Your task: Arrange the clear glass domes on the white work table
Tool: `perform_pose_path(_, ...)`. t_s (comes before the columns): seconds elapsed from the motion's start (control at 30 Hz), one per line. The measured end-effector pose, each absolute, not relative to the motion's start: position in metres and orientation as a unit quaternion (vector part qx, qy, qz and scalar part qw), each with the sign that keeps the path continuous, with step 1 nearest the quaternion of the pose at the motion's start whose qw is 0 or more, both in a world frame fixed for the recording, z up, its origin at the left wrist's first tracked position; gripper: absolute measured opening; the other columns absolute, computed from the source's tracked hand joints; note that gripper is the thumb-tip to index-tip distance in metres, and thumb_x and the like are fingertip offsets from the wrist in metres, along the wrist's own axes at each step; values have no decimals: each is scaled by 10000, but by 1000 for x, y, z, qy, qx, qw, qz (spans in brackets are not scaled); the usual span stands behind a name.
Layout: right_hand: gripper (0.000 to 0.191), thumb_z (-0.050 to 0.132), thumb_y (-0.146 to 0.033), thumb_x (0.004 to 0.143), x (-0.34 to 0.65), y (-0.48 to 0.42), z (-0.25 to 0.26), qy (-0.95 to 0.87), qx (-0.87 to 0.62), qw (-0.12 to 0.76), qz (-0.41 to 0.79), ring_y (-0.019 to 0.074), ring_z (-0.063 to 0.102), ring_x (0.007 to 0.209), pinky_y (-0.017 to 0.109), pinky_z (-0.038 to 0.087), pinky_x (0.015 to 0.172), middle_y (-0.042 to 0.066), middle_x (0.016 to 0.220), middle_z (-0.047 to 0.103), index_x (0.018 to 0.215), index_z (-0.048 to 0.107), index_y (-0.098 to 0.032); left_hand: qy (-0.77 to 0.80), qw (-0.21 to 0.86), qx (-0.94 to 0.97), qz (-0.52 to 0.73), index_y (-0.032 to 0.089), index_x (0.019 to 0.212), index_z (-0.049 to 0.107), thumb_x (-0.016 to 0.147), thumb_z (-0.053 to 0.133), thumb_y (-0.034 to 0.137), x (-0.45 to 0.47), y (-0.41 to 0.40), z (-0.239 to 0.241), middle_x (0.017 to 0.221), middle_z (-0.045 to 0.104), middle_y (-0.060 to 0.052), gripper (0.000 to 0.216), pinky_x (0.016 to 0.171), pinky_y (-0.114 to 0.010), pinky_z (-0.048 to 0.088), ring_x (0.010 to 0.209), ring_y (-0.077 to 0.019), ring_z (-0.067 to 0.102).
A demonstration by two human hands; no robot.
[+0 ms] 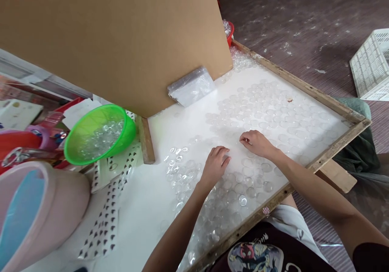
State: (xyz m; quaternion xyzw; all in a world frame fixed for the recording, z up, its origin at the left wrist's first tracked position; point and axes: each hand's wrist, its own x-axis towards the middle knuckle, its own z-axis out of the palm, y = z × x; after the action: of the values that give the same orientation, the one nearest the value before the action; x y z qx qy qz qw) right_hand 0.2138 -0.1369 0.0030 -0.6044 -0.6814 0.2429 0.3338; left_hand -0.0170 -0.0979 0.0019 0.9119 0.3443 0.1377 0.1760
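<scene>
Many clear, round, domed discs (pixel 234 187) lie loose in a heap on the white tabletop (pixel 164 130), under and in front of my left hand (pixel 215 164). That hand hovers low over the heap's far edge, fingers curled and thumb held apart from them. My right hand (pixel 257 143) is just to the right, its fingertips drawn together close to the table; whether a disc sits between them is too small to tell. Beyond it, flat clear discs (pixel 267 112) are spread side by side in a single layer.
A wooden rim (pixel 304 88) edges the table. A large cardboard sheet (pixel 121 41) stands behind, with a plastic bag stack (pixel 193 86) against it. Leftward are a green basin (pixel 130 132) of clear pieces, a pink bucket (pixel 69 199) and heart-patterned sheets (pixel 103 223). A white crate (pixel 369 67) is at right.
</scene>
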Motion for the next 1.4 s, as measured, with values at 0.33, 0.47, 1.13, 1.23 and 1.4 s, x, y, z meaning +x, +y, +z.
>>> perform_pose_path(0.33,131,563,-134,907,221,-140,5,-658,-617,327,283,144,588,655,241,385,635,-1,709,662,877,673,-200,361,173,906,133,214,1114,616,950,521,207,-30,-103,-2,1132,685,-65,189,946,-420,492,1060,-243,598)
perform_pose_path(0.47,118,569,-152,905,222,-141,5,-651,-619,330,290,130,571,602,231,377,613,-15,660,639,887,672,-206,348,171,912,136,220,1146,605,975,482,216,-28,-105,-3,1177,699,-63,211,945,-417,493,1078,-237,616)
perform_pose_path(1.13,127,510,-250,895,250,-134,11,-516,-654,496,246,155,614,675,260,452,667,9,714,645,871,628,-208,309,273,898,155,229,1143,598,944,497,145,44,-119,2,1015,705,-48,238,845,-357,545,934,-202,655)
perform_pose_path(1.23,135,507,-255,896,255,-135,13,-502,-661,508,229,157,618,698,257,444,663,16,727,655,873,631,-207,374,324,852,169,240,1162,597,956,496,199,37,-113,-1,956,732,-24,233,742,-293,548,815,-162,669)
perform_pose_path(1.4,150,510,-287,904,262,-134,15,-478,-680,514,211,161,626,714,255,448,661,23,737,665,871,632,-206,371,256,871,195,213,1081,644,939,520,192,33,-107,-4,1130,689,-83,190,908,-388,550,1025,-218,652)
